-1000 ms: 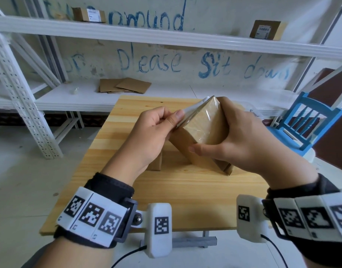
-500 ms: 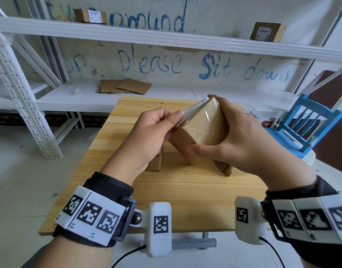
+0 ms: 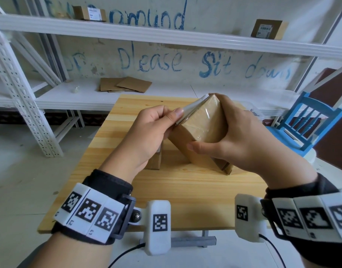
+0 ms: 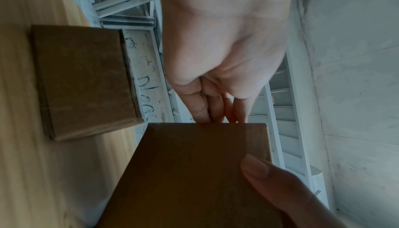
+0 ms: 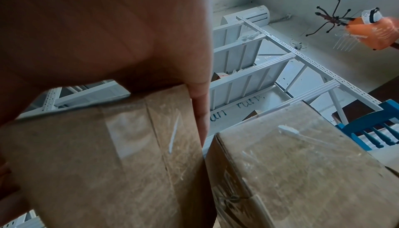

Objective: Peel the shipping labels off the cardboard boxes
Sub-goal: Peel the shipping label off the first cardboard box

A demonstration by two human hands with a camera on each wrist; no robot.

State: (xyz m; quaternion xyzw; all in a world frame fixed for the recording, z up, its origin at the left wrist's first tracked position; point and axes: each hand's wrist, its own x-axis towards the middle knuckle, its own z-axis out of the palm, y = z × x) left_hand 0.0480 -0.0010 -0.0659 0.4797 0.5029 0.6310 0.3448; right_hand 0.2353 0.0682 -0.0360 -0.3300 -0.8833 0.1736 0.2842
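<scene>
White metal shelving (image 3: pixel 166 36) lines a pale wall (image 3: pixel 214 8) with blue writing (image 3: pixel 150 60), "please sit down". Wood table (image 3: pixel 185 194) on a grey floor (image 3: pixel 15 171). Blue chair (image 3: pixel 311 120) at right, dark brown panel (image 3: pixel 332 120) behind it. Soft daylight.

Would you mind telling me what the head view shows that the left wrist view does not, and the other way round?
Only the head view shows both hands at work: the left hand pinching the lifted white label, the right hand gripping the tilted box, plus two labelled boxes on the top shelf and the blue chair.

Only the left wrist view shows the box's plain underside and a thumb tip pressed on it.

Both show the held box, the second box on the wooden table, and the blue wall writing.
</scene>
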